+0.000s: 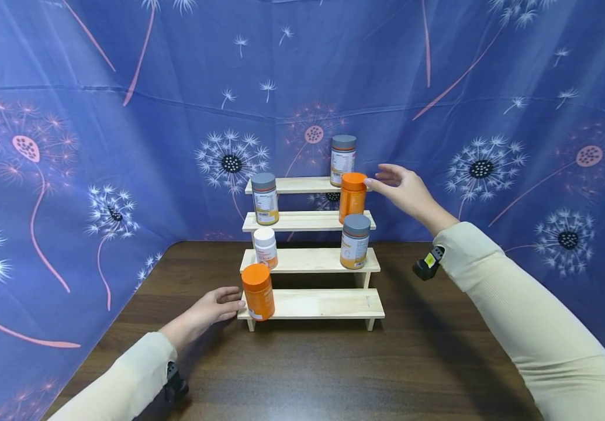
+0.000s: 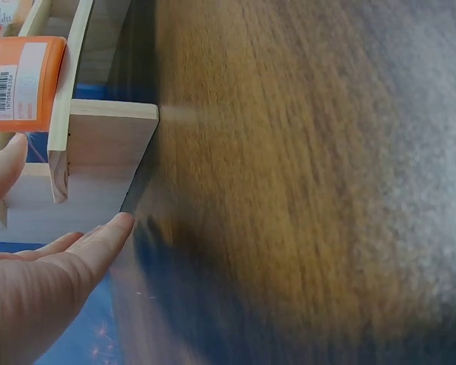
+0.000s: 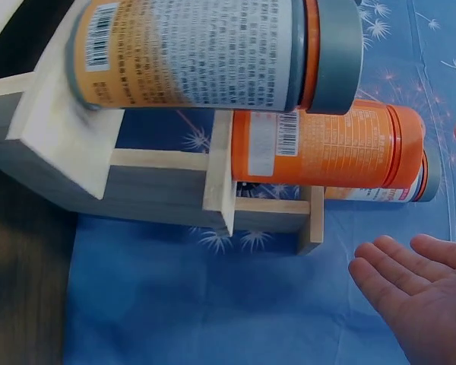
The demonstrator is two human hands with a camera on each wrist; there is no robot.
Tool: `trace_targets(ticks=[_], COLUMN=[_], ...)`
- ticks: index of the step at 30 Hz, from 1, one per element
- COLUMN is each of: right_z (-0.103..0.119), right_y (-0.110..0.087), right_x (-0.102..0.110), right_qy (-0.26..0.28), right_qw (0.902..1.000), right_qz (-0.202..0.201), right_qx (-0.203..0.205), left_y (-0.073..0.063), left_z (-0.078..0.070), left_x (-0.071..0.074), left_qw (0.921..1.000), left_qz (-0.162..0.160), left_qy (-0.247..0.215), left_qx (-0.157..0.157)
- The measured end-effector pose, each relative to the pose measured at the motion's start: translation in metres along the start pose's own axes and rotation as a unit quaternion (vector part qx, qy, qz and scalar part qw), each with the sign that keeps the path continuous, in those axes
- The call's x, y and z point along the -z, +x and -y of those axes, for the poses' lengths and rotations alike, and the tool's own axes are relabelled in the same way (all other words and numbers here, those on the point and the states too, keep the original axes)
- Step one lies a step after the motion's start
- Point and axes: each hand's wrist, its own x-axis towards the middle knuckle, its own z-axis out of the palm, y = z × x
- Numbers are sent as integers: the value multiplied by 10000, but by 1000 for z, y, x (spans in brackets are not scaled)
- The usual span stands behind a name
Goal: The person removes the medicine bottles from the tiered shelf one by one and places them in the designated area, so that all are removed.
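Observation:
A wooden four-step rack bears several bottles. My left hand is beside the lowest step's left end, close to an orange bottle. In the left wrist view its fingers are extended, the thumb near the orange bottle's base; whether they touch I cannot tell. My right hand is raised just right of another orange bottle on the third step. In the right wrist view, that bottle lies apart from the straight fingers. Neither hand holds anything.
Grey-lidded bottles stand at second-step right, third-step left and top-step right. A white bottle is at second-step left. The rack stands on a dark wooden table before a blue dandelion cloth.

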Motion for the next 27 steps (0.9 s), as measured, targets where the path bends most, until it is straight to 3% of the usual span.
trace_targets(ticks=[15, 21, 27], right_z=[15, 16, 16], right_y=[34, 43, 51], right_x=[-14, -13, -13], right_qy=[517, 671, 848], right_qw=[9983, 9969, 9944], right_qz=[-231, -88, 120], right_qx=[-140, -403, -618], left_y=[-3, -4, -4], left_z=[3, 5, 8], left_x=[-2, -3, -5], left_qw=[9998, 9995, 9990], left_qz=[2, -2, 191], left_qy=[-186, -279, -393], left_qx=[99, 125, 15])
